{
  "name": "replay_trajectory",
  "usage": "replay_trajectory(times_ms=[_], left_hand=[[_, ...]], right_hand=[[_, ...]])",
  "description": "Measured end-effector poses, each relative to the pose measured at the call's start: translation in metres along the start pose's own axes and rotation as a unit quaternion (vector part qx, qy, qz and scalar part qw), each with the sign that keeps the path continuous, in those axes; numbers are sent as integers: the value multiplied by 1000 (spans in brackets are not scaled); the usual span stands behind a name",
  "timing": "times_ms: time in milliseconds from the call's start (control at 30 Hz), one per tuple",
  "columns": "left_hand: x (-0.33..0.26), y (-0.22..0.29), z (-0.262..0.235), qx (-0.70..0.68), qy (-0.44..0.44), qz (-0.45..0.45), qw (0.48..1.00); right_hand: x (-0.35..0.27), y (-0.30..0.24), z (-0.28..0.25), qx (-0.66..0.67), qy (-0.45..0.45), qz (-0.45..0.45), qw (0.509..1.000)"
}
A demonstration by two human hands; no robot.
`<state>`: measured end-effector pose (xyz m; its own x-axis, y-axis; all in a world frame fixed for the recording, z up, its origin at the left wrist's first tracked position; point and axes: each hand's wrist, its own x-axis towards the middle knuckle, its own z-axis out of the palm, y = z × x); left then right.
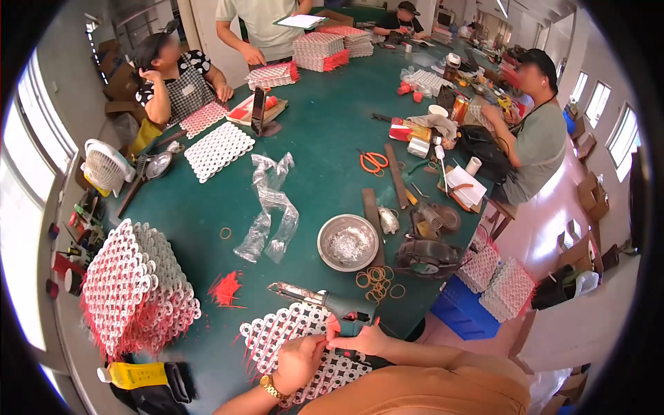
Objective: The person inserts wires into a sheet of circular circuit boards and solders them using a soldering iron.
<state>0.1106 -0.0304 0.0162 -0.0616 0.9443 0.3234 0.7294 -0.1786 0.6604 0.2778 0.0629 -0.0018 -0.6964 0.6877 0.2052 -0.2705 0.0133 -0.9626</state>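
My left hand (300, 361), with a gold watch on its wrist, is closed over a sheet of white discs with dark centres and red strands (266, 339). Its fingertips meet those of my right hand (364, 341), also closed, with the thumb pointing left. A small red piece (333, 325) shows at the fingertips; what they pinch is hidden. Just beyond my hands lies a dark green tool with a long metal nose (346, 308), close to my right fingers. Another part of the disc sheet (332, 380) extends below my hands.
A tall stack of disc sheets (138, 290) stands at left, near loose red strands (225, 289). Ahead are a metal bowl (348, 243), rubber bands (377, 282), clear plastic film (266, 207) and orange-handled scissors (374, 162). Several people work around the green table (311, 131).
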Motion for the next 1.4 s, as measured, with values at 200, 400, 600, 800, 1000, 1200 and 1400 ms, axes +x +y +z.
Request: replay_trajectory(times_ms=[200,400,600,800,1000,1200,1400], left_hand=[[8,-8,-2,-16,-9,85,996],[9,-3,-9,89,-36,113,989],[11,-8,-3,32,10,105,994],[6,-18,5,-44,1,5,999],[7,-23,10,-74,8,6,997],[6,-23,11,-87,23,-21,996],[7,-20,8,-111,15,-20,994]], right_hand=[[1,-4,-2,-53,-11,60,997],[1,-5,1,-12,20,85,996],[-7,5,4,116,62,106,986],[-6,-3,-3,134,54,152,978],[-6,-2,-2,97,56,146,983],[-2,-5,0,179,112,135,968],[-7,-1,-2,175,104,158,966]])
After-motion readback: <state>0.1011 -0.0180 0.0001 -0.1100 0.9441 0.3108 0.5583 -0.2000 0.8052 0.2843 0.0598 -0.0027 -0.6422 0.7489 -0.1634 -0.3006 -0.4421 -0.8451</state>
